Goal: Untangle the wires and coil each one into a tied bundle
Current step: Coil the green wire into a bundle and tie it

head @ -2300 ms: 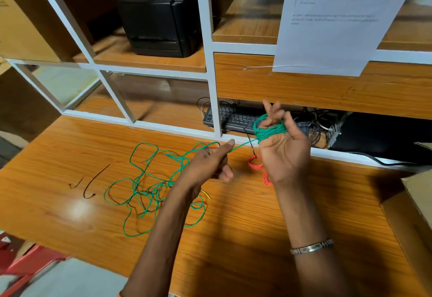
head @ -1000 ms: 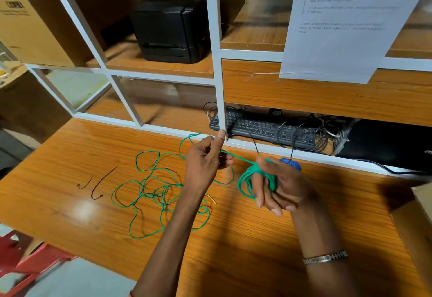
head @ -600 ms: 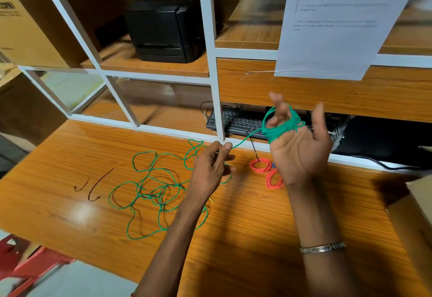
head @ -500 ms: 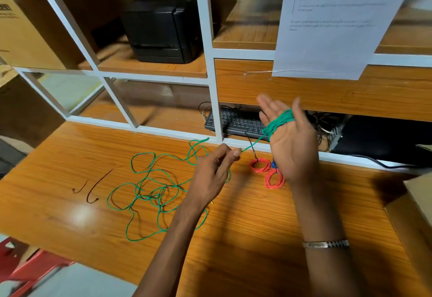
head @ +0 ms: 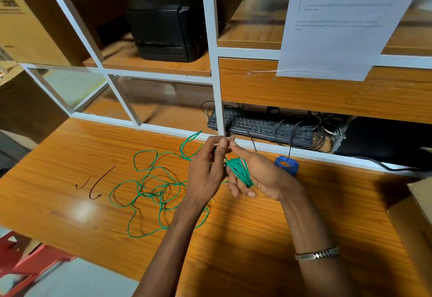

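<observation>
A green wire (head: 149, 189) lies in loose tangled loops on the wooden desk (head: 257, 238), left of my hands. Its wound part (head: 240, 171) is wrapped as a coil around the fingers of my right hand (head: 257, 175), which is turned palm down over the desk. My left hand (head: 208, 168) pinches the green strand just left of the coil, fingertips touching the right thumb. A blue coiled wire bundle (head: 287, 163) sits on the desk behind my right hand. The orange coils seen earlier are hidden behind my hands.
Two short dark wire scraps (head: 95, 184) lie at the desk's left. A black keyboard (head: 259, 127) with loose cables sits under the shelf. A black printer (head: 168, 23) stands on the shelf, a paper sheet (head: 339, 20) hangs at right, and a cardboard box (head: 416, 217) is at the right edge.
My right hand has dropped from raised and palm up to low and palm down, adding a turn to the green coil. My left hand moved in closer, still feeding the strand.
</observation>
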The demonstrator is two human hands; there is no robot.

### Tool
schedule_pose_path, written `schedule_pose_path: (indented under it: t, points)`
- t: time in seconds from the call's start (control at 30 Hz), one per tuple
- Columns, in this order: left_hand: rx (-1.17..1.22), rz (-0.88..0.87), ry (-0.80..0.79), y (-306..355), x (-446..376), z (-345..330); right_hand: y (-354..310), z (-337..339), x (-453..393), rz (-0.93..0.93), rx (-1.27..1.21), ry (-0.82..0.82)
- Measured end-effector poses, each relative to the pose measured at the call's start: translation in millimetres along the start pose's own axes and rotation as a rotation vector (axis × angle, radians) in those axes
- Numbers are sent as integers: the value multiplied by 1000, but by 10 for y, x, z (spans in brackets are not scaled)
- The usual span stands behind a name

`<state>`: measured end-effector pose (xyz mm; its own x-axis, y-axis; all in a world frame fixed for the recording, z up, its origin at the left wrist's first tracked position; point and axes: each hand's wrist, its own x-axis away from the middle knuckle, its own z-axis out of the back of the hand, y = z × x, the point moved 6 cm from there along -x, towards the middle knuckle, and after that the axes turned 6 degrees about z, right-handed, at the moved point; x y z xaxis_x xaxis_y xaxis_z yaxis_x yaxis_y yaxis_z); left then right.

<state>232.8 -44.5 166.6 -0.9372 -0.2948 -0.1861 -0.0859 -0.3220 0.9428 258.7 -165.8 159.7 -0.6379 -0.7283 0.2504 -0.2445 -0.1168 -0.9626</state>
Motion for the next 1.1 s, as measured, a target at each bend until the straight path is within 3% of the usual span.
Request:
schedule_pose_path:
  t: [0.13,0.23,0.37,0.53,0.63,0.73,0.9,1.03,1.1]
  points:
    - [273,118,25,-11,-17,52,33,4,48,23,-95,-216]
    - [294,192,50,-119,-101,195,-1,16,211,130,-177,-331]
    - [174,157,4,-83,-101,200,-108,194,312,377,-525,-246]
    - [200,15,-78,15,-62,117,-349,577,293,685,-1234,-216]
    - [198,-26,-131,64,-53,19,-295,808,220,722,-1494,32]
    - [150,-32,-167,99,-64,14,-117,1066,175,658,-1489,366]
    - [68,-5,-312,102,5,-148,102,1072,29,572,-1460,459]
    - [163,70,-342,49,36,-124,95,998,-21,581,-973,612]
    - [164,53,-317,43,24,-83,169,888,-101,476,-636,639]
